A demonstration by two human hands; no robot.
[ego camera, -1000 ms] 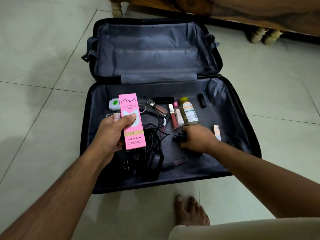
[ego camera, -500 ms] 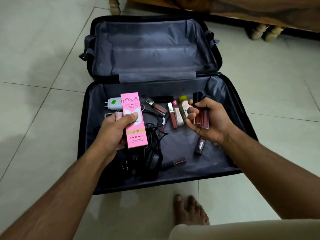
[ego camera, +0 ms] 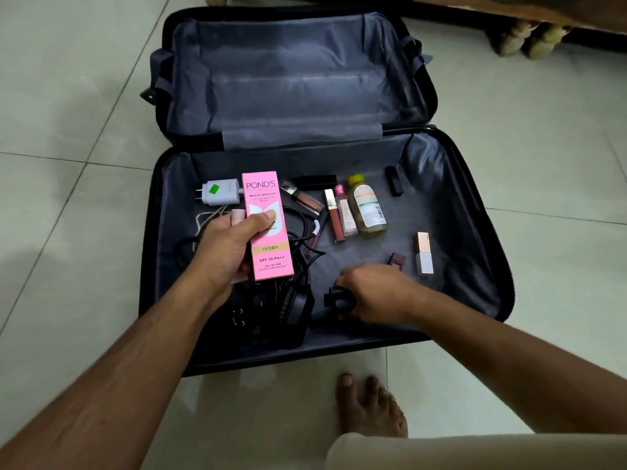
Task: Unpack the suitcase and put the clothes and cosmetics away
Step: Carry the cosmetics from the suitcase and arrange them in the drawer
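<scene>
Head view: glossy rectangular pink carton [ego camera: 269, 228]

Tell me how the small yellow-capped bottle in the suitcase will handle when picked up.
The yellow-capped bottle lies on its side on soft lining, so a nudge would probably roll it. It looks full of liquid, likely weighty for its size. Its smooth clear wall may be slippery.

Readable print on the pink carton

The pink carton [ego camera: 268, 225], in the near left of the suitcase, reads "POND'S", "BRIGHT MIRACLE", "IVORY", "SPF 30 PA++" and "ALL-IN-ONE COVER CARE PROTECT". The label on the yellow-capped bottle [ego camera: 368, 209] to its right is too small to read.
</scene>
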